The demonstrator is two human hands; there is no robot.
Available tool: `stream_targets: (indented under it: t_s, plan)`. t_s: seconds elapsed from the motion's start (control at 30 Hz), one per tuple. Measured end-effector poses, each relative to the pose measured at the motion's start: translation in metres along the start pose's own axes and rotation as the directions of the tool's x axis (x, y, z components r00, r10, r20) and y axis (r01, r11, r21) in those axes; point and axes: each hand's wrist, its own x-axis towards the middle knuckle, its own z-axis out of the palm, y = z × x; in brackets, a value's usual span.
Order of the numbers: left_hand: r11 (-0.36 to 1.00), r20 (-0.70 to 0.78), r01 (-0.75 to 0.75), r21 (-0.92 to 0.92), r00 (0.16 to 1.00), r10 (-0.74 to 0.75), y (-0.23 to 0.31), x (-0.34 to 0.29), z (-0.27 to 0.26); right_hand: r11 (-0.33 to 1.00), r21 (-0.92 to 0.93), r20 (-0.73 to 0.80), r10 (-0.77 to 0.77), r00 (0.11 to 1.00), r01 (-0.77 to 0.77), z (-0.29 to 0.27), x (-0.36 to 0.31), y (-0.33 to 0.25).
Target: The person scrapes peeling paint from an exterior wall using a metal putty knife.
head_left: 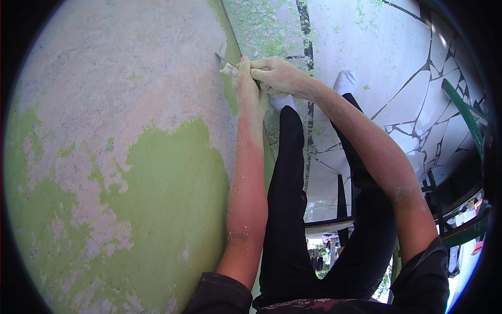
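My left hand [248,86] is closed around a scraper [228,68] with a pale handle. Its thin dark blade pokes out past my fingers and meets the wall [130,63] close to the wall's foot. From the other side, my right hand [280,77] is closed against the left one, gripping the tool's rear end, which the fingers mostly hide. Around the blade the wall is bare, greyish pink plaster. Patches of green paint [172,167] cover its nearer part, and a narrow green strip runs along the bottom edge. Pale dust coats both hands and forearms.
Green paint flakes [261,26] lie scattered over the white floor [361,47], which has dark-seamed irregular tiles. My feet in white socks [345,82] rest on it. At the right stand green bars [464,112] of what looks like furniture, beside a dark curved edge.
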Motion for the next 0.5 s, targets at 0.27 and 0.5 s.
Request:
stream_targets:
  t_s: [0.27,0.5]
  plan:
    - [0.998,0.008,-0.067,0.001,0.998,0.067,-0.015,0.002,-0.001,1.000,-0.021,0.016,0.010,1.000,-0.010,-0.006,0.000,0.003]
    - [0.989,0.094,0.033,0.147,0.994,-0.047,-0.004,0.030,-0.002,0.999,-0.038,-0.014,-0.001,1.000,0.001,-0.011,0.027,0.016]
